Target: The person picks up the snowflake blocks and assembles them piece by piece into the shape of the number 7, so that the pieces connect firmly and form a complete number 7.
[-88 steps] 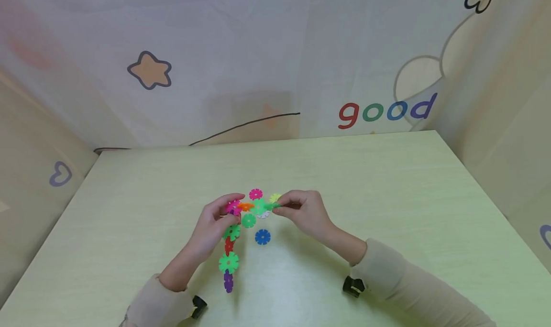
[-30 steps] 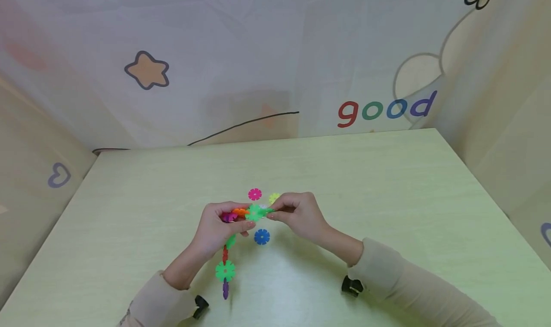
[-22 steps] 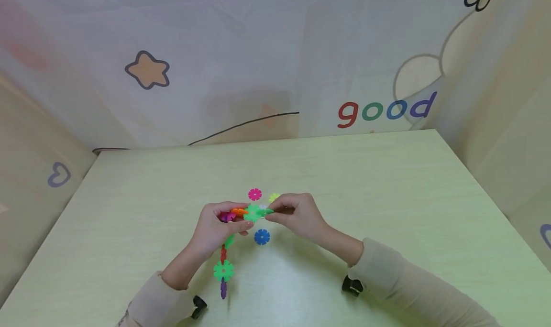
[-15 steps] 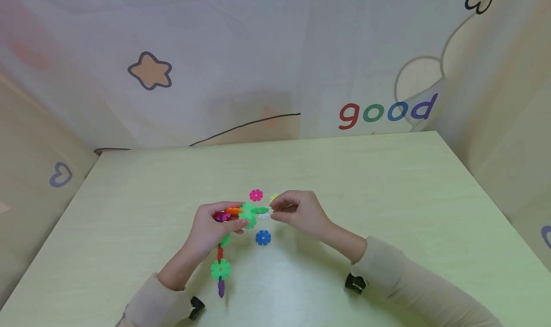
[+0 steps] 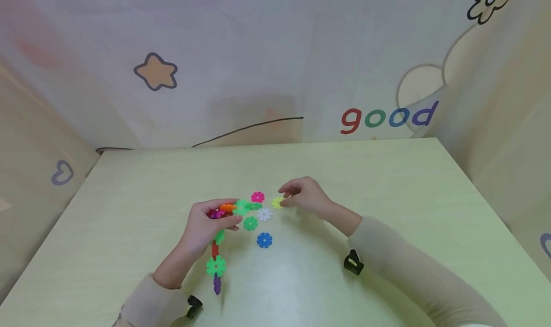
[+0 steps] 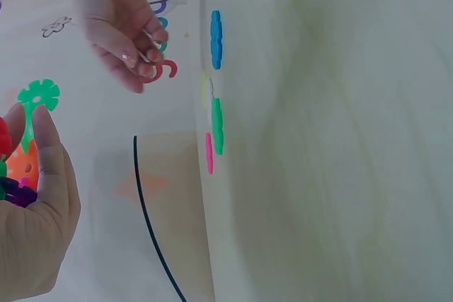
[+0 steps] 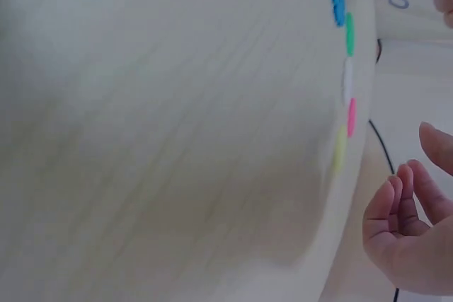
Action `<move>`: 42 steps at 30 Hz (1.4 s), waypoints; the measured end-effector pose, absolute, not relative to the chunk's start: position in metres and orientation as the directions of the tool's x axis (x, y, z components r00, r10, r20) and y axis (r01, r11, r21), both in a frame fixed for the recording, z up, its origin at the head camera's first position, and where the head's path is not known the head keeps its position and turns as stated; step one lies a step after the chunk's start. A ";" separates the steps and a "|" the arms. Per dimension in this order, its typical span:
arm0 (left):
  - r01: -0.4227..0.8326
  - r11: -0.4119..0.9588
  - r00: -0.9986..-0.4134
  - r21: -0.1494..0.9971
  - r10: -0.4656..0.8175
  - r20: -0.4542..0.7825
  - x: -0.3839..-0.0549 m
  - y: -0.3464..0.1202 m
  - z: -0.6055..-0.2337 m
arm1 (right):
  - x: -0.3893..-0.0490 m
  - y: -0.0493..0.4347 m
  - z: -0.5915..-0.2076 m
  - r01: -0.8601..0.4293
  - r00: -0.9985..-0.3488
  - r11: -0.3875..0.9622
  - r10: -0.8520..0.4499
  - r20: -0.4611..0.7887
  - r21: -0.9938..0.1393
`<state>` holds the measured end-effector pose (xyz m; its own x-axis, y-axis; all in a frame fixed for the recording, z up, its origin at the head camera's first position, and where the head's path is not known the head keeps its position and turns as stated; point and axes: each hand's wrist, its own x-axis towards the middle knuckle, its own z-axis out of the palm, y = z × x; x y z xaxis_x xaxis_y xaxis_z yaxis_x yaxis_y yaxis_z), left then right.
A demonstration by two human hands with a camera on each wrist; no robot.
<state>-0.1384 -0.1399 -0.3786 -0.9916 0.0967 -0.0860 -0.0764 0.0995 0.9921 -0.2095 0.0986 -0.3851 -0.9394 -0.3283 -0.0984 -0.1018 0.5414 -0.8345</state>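
We see the left hand [image 5: 205, 225] pinching the chain of discs [image 5: 216, 266] between thumb and fingers, above the tabletop [image 5: 366, 174], a little left of centre. From the grip, the chain runs nearward through green and red to the purple disc [image 5: 217, 285] at its end; to the right it shows the orange disc [image 5: 227, 208] and two green ones.

We see the right hand [image 5: 309, 194] holding nothing, thumb apart from curved fingers, near the yellow disc [image 5: 276, 203] but clear of it. Left of that lies the pink disc [image 5: 258, 197]; nearer lie the white disc [image 5: 262, 217], the loose green disc [image 5: 250, 225] and, nearest, the blue disc [image 5: 260, 241].
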 end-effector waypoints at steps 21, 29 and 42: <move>-0.076 0.081 -0.989 0.994 0.124 -0.086 -0.141 -0.141 -0.375 | -0.234 0.094 -0.413 -0.162 -0.908 0.744 -0.370 -0.199 -0.648; -0.071 0.073 -0.988 0.995 0.129 -0.080 -0.142 -0.140 -0.374 | -0.231 0.088 -0.408 -0.165 -0.912 0.763 -0.360 -0.199 -0.625; -0.092 0.082 -0.987 0.992 0.127 -0.102 -0.143 -0.139 -0.376 | -0.231 0.095 -0.406 -0.041 -0.895 0.697 -0.344 -0.284 -0.716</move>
<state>-0.1429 -0.1387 -0.3762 -0.9866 0.1273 -0.1023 -0.0923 0.0820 0.9924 -0.2312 0.0947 -0.4062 -0.8951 -0.3438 -0.2838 -0.0407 0.6970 -0.7159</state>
